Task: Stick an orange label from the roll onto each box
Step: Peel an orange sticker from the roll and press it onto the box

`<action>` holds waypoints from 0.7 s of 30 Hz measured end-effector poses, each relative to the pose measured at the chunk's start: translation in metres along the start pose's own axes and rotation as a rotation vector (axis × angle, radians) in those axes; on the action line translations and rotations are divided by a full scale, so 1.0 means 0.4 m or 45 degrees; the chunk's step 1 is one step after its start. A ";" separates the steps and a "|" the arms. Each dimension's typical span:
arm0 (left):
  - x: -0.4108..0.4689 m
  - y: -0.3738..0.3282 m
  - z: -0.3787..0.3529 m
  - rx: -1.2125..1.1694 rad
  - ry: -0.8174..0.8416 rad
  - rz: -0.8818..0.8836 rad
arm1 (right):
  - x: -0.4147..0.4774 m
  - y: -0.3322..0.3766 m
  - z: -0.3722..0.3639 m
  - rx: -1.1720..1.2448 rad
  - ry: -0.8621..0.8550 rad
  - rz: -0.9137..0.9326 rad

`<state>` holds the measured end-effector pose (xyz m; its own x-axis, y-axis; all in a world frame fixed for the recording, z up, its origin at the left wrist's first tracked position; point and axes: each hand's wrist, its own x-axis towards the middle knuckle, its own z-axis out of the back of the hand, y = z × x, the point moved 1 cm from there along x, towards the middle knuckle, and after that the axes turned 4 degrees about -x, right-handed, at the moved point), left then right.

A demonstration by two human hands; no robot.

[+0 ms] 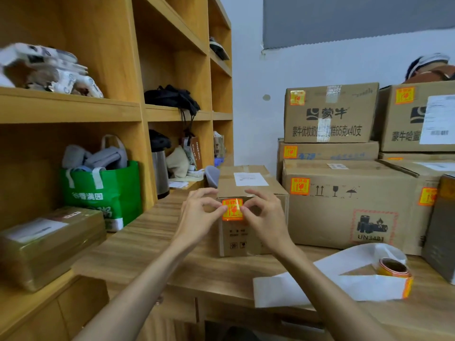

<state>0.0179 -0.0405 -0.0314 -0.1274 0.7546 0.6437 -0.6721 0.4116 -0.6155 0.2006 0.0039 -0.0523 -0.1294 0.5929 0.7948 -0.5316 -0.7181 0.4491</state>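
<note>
Pinching orange label [232, 209] by both side edges: left grip [197, 215] on one side, right grip [266, 217] on other, thumb and forefinger clenched on it. Label sits high on front face of small box [248, 238]; whether stuck, cannot tell. Small box stands on desk [157, 244]. Label roll [394, 268] lies right of small box, white backing strip [344, 284] trailing. Labelled cartons [344, 212] stacked just right of small box.

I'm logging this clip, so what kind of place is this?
Probably a small stockroom or parcel-packing corner: stacked cardboard boxes bearing orange labels, a label roll on the wooden counter, and wooden shelves of stored odds and ends.
</note>
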 end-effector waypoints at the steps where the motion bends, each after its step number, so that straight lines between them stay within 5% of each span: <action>1: 0.005 0.008 0.000 -0.003 -0.003 0.007 | 0.005 0.000 -0.010 -0.019 0.005 0.001; 21: 0.042 0.091 -0.051 -0.009 -0.081 -0.033 | 0.014 -0.051 -0.089 -0.087 -0.068 -0.006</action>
<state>0.0062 -0.0021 -0.0523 -0.1562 0.7095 0.6872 -0.6708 0.4344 -0.6010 0.1808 0.0350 -0.0716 -0.0827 0.5744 0.8144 -0.5880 -0.6879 0.4255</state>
